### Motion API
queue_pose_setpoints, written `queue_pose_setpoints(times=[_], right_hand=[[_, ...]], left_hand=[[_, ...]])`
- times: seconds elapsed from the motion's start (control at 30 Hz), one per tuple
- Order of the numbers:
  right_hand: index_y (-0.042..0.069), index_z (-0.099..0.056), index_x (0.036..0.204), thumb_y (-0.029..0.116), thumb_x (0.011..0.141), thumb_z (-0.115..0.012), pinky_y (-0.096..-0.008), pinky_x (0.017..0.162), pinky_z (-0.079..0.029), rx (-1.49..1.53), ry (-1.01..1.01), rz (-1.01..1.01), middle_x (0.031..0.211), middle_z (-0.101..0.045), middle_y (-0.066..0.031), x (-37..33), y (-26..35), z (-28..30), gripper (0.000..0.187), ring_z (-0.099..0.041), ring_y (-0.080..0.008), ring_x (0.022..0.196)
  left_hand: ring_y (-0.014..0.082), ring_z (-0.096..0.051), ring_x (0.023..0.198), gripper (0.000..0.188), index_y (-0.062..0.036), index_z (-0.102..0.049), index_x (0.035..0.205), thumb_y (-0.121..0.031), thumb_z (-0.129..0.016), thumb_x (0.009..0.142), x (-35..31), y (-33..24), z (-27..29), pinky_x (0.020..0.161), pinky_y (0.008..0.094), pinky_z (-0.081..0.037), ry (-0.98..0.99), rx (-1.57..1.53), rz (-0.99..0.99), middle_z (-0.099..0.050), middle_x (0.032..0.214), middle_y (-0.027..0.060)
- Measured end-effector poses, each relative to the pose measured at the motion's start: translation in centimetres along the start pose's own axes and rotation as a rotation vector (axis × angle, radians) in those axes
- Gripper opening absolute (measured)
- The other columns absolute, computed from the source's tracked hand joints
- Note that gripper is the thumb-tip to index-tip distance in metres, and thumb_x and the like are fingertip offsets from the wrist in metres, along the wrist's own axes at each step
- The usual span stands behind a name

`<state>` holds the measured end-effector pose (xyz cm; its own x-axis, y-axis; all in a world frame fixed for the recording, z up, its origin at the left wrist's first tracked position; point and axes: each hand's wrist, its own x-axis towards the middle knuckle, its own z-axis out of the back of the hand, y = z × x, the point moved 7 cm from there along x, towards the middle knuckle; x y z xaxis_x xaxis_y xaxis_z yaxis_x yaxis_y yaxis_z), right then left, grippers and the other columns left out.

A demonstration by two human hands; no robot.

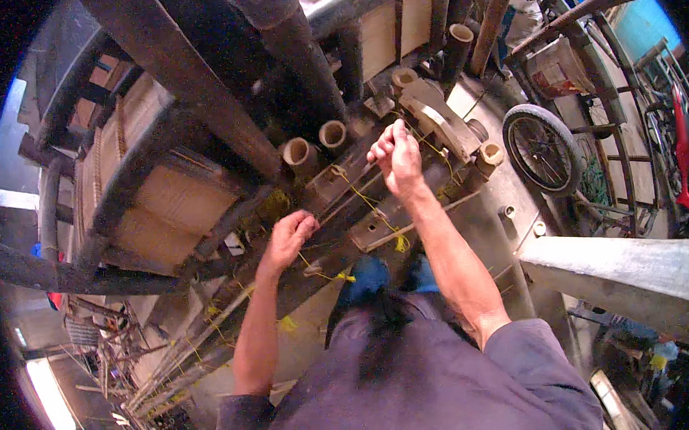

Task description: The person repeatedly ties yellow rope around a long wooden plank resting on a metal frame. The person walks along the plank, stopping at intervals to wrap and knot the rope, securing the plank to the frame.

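Observation:
My left hand (289,237) is raised over a long wooden frame, its fingers curled together. Just below it, a thin yellow cord (328,273) slants down to a tufted knot. Higher and to the right, my right hand (398,161) has thumb and fingers pressed together in a pinch. Anything in either hand is too small or hidden to make out. Between the hands a second yellow cord (363,198) runs across the frame and ends in a yellow tuft (400,243). Beyond my right hand stands a pale curved wooden piece (436,120).
Large dark bamboo furniture (146,221) with woven panels fills the left. Upright cut bamboo tubes (300,155) stand ahead. A wheel (544,150) leans at the right, near a red bicycle frame (684,150). A pale beam (624,269) juts in from the right edge. Long poles (184,344) lie lower left.

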<state>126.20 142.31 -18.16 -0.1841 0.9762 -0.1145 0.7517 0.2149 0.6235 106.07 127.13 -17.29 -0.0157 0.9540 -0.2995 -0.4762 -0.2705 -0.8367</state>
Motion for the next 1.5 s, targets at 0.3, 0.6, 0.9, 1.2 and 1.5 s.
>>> queue_pose_setpoints(times=[0.3,0.6,0.9,1.2,1.5], right_hand=[[0.003,-0.055,0.114,0.009,0.079,-0.062,-0.0313,0.088,-0.047,-0.862,0.081,-0.240,0.120,-0.049,-0.0083,-16.3,3.5,6.9,0.035,-0.053,-0.0200,0.105],[0.011,-0.062,0.073,0.014,0.070,-0.068,-0.0337,0.062,-0.047,-1.723,1.071,0.353,0.069,-0.058,-0.0026,-7.7,10.6,-11.1,0.007,-0.056,-0.0217,0.068],[0.001,-0.065,0.074,0.039,0.086,-0.053,-0.0437,0.066,-0.048,-2.093,1.337,0.289,0.078,-0.064,-0.0166,5.7,-7.9,-14.2,0.041,-0.062,-0.0337,0.077],[0.003,-0.057,0.070,0.015,0.079,-0.053,-0.0367,0.060,-0.045,-1.155,1.130,0.279,0.065,-0.055,-0.0111,-9.8,-0.5,-8.5,0.015,-0.058,-0.0243,0.066],[0.002,-0.057,0.072,0.039,0.093,-0.040,-0.0391,0.059,-0.048,-0.992,0.955,-0.379,0.059,-0.055,-0.0142,-11.9,-5.0,-2.8,0.045,-0.057,-0.0256,0.055]], left_hand=[[0.0326,-0.060,0.082,0.017,-0.0062,-0.063,0.096,-0.019,-0.060,0.086,2.5,-4.9,-3.5,0.070,0.0379,-0.048,-0.317,0.440,-0.195,-0.063,0.088,0.0121],[0.0334,-0.061,0.076,0.020,-0.0159,-0.062,0.103,-0.024,-0.059,0.085,2.3,-3.7,-6.1,0.070,0.0407,-0.048,-0.461,0.514,-0.038,-0.065,0.083,0.0126],[0.0244,-0.061,0.064,0.007,-0.0143,-0.064,0.081,-0.021,-0.064,0.079,3.3,-4.9,-6.0,0.068,0.0371,-0.045,-0.783,0.474,-0.139,-0.062,0.067,0.0076],[0.0280,-0.062,0.070,0.013,-0.0141,-0.066,0.087,-0.025,-0.058,0.085,3.1,-2.9,-6.3,0.067,0.0389,-0.048,-0.716,0.502,-0.070,-0.066,0.079,0.0096],[0.0127,-0.062,0.082,0.025,0.0005,-0.064,0.093,-0.020,-0.050,0.094,5.2,-4.9,-2.8,0.077,0.0289,-0.048,-0.252,-0.324,0.046,-0.067,0.086,0.0057]])
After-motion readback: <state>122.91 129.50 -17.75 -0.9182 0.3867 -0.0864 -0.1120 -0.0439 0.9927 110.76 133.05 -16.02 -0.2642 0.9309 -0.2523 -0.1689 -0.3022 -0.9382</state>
